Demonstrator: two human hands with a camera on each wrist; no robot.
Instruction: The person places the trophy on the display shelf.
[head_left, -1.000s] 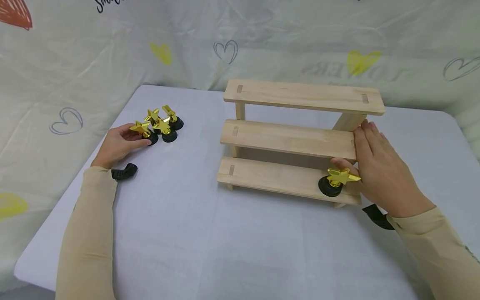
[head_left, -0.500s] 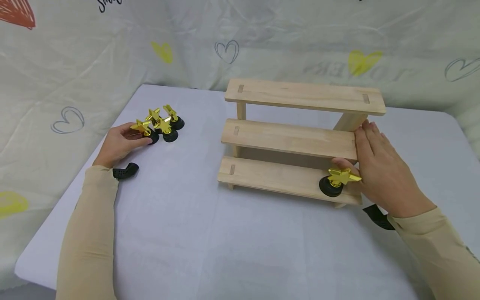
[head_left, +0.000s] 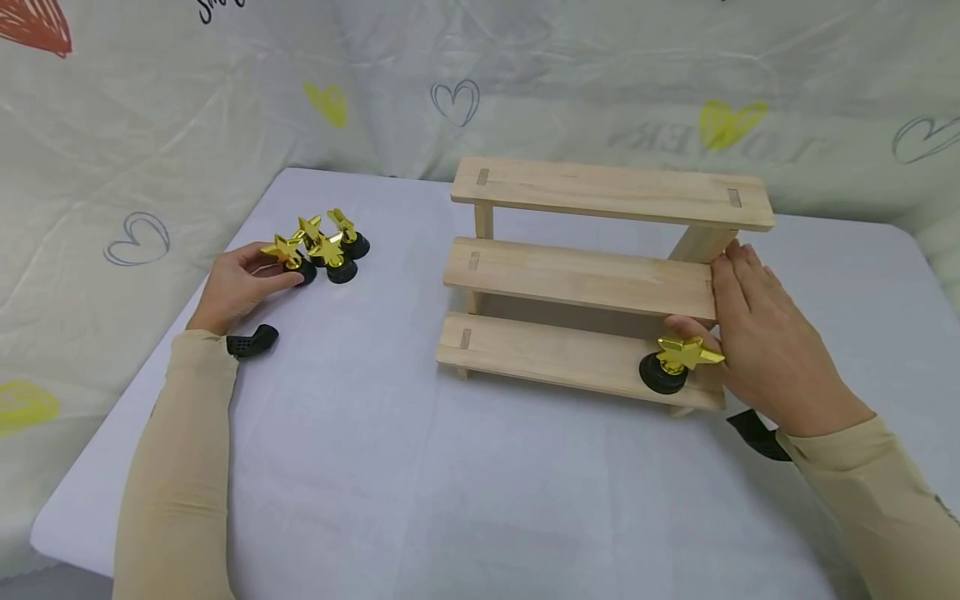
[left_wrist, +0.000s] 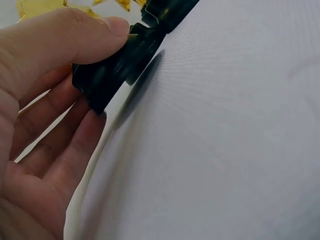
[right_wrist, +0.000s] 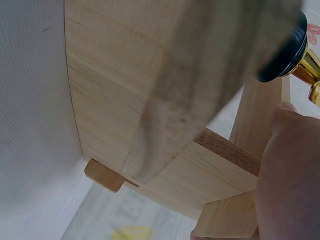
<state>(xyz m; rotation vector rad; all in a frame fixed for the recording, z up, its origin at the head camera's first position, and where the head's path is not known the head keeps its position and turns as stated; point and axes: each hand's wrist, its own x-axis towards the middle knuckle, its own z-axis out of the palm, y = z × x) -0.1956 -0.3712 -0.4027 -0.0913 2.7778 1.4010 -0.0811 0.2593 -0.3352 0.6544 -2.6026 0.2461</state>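
At the left of the table, my left hand (head_left: 236,290) pinches a small gold star trophy (head_left: 283,252) by its round black base. In the left wrist view the thumb lies over that base (left_wrist: 112,70) and fingertips meet its other side. Several similar star trophies (head_left: 341,271) stand close beside it. My right hand (head_left: 772,342) rests with straight fingers along the right side of a three-tier wooden shelf (head_left: 570,275). Its thumb reaches over the lower tier, behind another star trophy (head_left: 664,373) standing at that tier's right end. The right wrist view shows the shelf's side panel (right_wrist: 110,100) close up.
A white table (head_left: 495,492) carries everything. Behind it hangs a pale curtain (head_left: 570,75) printed with hearts and lettering. The upper tier (head_left: 607,190) and middle tier rise behind the lower one. Black wrist devices (head_left: 253,342) sit at both cuffs.
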